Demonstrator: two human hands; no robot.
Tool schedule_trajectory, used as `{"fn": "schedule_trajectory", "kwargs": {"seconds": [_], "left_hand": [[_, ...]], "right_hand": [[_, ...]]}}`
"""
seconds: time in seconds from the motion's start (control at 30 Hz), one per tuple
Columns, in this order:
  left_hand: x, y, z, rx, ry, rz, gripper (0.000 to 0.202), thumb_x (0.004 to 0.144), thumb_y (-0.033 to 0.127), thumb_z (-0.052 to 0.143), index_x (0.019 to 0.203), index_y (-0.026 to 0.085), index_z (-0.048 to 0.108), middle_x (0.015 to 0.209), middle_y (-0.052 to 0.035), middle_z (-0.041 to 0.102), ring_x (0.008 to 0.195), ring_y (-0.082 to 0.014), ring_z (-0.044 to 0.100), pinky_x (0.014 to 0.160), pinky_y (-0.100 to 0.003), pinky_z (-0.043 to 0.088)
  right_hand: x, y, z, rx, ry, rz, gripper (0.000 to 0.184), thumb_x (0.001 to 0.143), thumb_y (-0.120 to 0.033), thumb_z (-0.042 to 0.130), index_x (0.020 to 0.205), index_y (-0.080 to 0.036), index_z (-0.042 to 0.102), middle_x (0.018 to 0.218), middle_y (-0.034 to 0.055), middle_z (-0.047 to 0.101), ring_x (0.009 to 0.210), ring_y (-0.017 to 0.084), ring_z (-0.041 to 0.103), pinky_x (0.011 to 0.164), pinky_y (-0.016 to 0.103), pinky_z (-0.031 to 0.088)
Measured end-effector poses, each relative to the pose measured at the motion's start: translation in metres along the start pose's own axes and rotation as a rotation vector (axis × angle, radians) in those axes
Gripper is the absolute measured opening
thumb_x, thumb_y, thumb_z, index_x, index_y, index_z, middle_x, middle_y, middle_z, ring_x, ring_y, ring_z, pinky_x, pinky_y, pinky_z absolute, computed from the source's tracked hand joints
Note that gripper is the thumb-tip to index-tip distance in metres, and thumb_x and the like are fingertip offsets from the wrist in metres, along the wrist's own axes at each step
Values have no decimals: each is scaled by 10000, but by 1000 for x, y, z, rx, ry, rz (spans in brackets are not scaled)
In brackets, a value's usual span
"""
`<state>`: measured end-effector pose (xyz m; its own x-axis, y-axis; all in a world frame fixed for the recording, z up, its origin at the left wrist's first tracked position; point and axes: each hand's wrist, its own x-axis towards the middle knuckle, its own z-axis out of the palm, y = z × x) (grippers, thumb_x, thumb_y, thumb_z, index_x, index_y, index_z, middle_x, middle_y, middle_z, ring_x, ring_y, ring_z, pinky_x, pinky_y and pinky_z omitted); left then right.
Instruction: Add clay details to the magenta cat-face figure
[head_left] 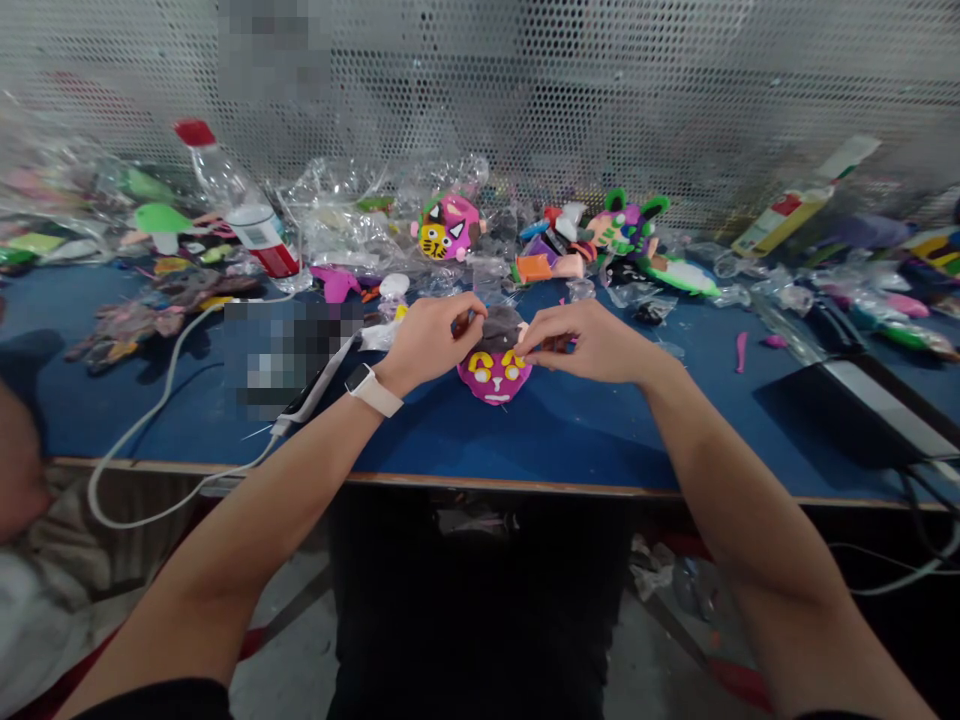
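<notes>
A pink clay face (495, 377) with yellow eyes and a white mouth lies on the blue table (525, 430). A grey clay piece (501, 325) sits on its top edge. My left hand (429, 337), with a white watch on the wrist, pinches the left side of the grey piece. My right hand (581, 341) pinches its right side, fingers pressed together. Both hands meet above the face.
Finished clay figures stand behind: a pink and yellow cat (446, 228) and a green-eared one (626, 225). A plastic bottle (236, 205) with a red cap leans at left among crumpled wrappers. A white cable (161, 400) runs off the front edge. A dark device (862, 395) lies at right.
</notes>
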<state>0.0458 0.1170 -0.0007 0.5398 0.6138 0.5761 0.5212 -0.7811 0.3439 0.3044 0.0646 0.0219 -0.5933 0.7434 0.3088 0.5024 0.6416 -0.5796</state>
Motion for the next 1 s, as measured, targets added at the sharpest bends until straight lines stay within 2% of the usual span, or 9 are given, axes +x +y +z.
{"fn": "schedule_trajectory", "kwargs": {"seconds": [0.23, 0.43, 0.67, 1.0], "left_hand": [[0, 1, 0, 1, -14, -8, 135, 936, 213, 580, 931, 190, 713, 633, 27, 600, 568, -122, 517, 623, -274, 371], [0, 1, 0, -3, -19, -9, 131, 938, 217, 582, 936, 185, 709, 637, 25, 599, 571, -123, 519, 627, -278, 370], [0, 3, -1, 3, -21, -10, 131, 932, 215, 579, 928, 187, 706, 623, 27, 588, 571, -125, 533, 616, -280, 374], [0, 1, 0, -6, -15, 2, 131, 937, 219, 579, 934, 191, 708, 628, 27, 604, 577, -125, 547, 617, -279, 379]], "right_hand": [[0, -4, -1, -10, 4, 30, 136, 926, -351, 728, 939, -250, 819, 903, 21, 787, 672, 140, 626, 643, 294, 492], [0, -6, -2, 10, -9, 1, 102, 924, -316, 742, 909, -250, 818, 948, 20, 801, 750, 148, 676, 650, 280, 479], [0, -1, -2, 23, -30, -2, 71, 904, -276, 775, 932, -226, 818, 948, 39, 799, 713, 139, 664, 615, 278, 450], [2, -1, -2, 1, -49, -34, 76, 925, -251, 748, 937, -237, 822, 984, 43, 791, 783, 153, 685, 639, 284, 447]]}}
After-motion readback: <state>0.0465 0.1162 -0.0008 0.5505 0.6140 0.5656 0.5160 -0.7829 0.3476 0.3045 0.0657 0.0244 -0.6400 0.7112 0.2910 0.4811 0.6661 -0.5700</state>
